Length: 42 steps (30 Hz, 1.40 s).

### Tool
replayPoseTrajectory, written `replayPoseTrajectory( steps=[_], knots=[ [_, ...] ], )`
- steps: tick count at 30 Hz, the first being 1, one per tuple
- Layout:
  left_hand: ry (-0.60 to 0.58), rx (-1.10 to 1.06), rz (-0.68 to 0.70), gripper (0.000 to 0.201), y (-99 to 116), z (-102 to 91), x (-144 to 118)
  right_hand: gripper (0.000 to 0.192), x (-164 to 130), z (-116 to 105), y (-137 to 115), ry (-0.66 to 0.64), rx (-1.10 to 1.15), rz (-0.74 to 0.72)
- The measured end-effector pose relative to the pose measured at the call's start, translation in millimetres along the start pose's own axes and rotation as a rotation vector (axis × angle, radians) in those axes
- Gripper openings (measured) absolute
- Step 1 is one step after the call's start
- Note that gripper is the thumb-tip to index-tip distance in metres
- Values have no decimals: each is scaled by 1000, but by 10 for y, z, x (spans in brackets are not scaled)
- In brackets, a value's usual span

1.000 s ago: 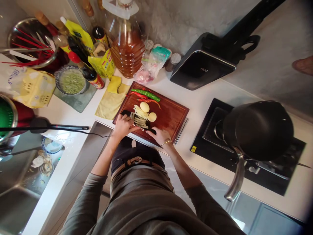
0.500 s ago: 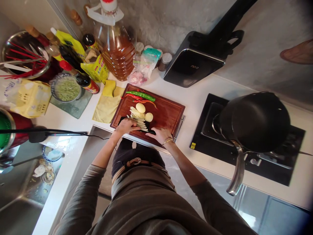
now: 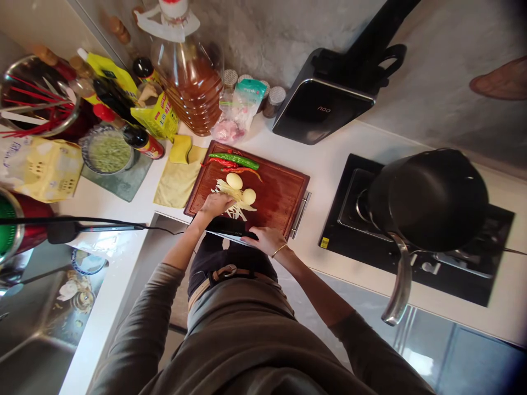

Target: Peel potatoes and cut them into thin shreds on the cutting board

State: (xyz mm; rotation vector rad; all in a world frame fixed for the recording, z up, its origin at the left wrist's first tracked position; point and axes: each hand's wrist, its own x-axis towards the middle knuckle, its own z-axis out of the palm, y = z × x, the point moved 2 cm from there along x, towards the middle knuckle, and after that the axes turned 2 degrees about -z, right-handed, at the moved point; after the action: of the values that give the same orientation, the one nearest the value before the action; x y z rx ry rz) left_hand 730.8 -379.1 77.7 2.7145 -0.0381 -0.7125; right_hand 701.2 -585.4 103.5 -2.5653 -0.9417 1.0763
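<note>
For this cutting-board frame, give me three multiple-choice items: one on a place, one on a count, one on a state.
1. Where do the chillies lie?
A. at the far edge of the cutting board
B. in the sink
C. on the yellow cloth

2. How many whole peeled potatoes are on the board?
A. one
B. two
C. four

3. What does the right hand hold?
A. nothing
B. a spoon
C. a knife

A: they lie along the board's far side. B: two pale rounds sit there. C: its fingers wrap the knife's handle, blade towards the left hand.

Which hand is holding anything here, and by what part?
Right hand grips the knife by its handle, blade flat at the board's near edge. Left hand rests on the potato strips.
</note>
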Motion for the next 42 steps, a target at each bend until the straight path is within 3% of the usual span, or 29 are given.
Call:
replayPoseTrajectory(
  steps=[6,8,11,18,24,27,31,33,35,39,42],
  knots=[
    [314,-22,4,26,11,-325,154,47,-47,147,53,16,204,25],
    [360,27,-41,32,-5,-365,261,45,-23,146,84,32,228,22],
    [289,85,-71,43,-16,-337,450,42,19,129,124,39,253,11],
    [84,221,1,58,134,-276,738,44,84,172,92,25,340,-17],
    [123,195,6,61,230,-369,709,46,200,303,55,80,531,-18],
    [244,55,-75,52,120,-530,562,54,262,396,75,46,651,48],
    [646,-275,-261,46,-191,-665,111,58,308,465,130,23,885,128],
    [814,-405,-357,43,-345,-570,-170,59,316,455,174,41,972,156],
    [891,-466,-466,41,-450,-362,-415,59,316,424,221,59,1015,178],
    [768,-452,-623,45,-465,162,-663,58,308,355,299,68,1020,231],
    [664,-337,-631,46,-372,423,-666,57,297,319,347,93,1004,257]
  ],
)
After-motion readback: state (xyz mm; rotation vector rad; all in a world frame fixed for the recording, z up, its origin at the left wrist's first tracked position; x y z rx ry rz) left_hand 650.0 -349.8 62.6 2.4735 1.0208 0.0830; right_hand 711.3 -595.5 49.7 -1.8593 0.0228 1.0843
